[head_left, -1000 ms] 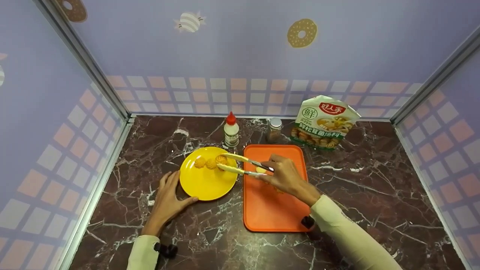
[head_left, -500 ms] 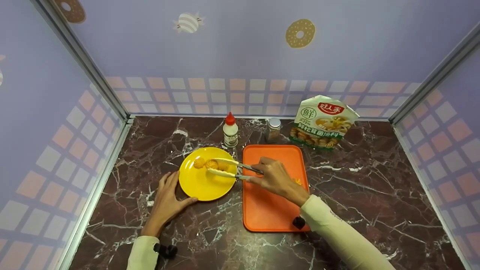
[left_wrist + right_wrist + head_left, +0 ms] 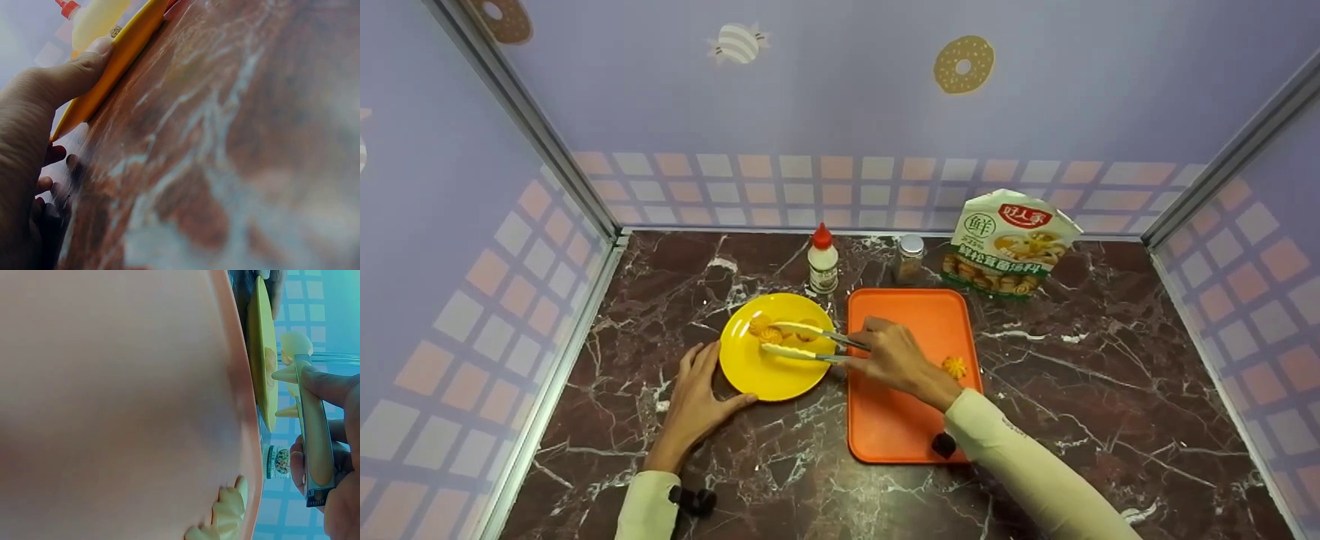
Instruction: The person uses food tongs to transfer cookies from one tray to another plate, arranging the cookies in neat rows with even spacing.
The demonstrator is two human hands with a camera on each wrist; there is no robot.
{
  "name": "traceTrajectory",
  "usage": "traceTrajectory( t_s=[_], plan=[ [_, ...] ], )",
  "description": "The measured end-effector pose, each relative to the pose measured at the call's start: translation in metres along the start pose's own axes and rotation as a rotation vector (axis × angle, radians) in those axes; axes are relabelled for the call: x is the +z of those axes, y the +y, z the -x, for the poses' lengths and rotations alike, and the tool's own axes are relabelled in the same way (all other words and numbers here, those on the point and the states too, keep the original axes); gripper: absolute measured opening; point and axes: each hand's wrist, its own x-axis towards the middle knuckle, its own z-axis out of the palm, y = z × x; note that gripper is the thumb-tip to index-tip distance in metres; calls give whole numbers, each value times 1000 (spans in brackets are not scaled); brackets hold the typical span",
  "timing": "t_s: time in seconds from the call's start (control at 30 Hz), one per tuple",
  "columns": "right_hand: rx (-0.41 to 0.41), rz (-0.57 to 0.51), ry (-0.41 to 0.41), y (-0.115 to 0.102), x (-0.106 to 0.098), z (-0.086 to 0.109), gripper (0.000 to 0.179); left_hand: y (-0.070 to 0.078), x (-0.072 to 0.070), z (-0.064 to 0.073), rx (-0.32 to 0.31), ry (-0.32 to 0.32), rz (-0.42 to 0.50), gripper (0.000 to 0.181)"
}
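The right hand (image 3: 889, 356) grips the tongs (image 3: 802, 353), whose arms partly hide the cookies (image 3: 771, 335) on the yellow plate (image 3: 780, 379) — contact is unclear. The left hand (image 3: 694, 397), thumb and fingers spread, touches the rim, the sleeve (image 3: 649, 506) cut off below.

one pair of tongs (image 3: 802, 353); one plate (image 3: 772, 380), one tray (image 3: 894, 420)

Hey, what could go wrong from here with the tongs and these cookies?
The tongs reach in among cookies bunched on the plate, so they might push a neighbour aside. A bare gap parts the plate from the tray; a cookie carried across could slip and drop there. The right sleeve crosses the tray close to a lone cookie and may brush it.
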Motion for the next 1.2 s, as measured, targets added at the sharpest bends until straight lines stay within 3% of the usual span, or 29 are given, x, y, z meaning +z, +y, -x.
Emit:
traceTrajectory(
  t_s=[0.53,1.2],
  plan=[
    [-35,10,-20,-4,15,-12,37,1,0,0,5,9,-14,120],
    [6,2,-106,-12,25,-23,37,0,0,1,15,1,-7,118]
  ],
)
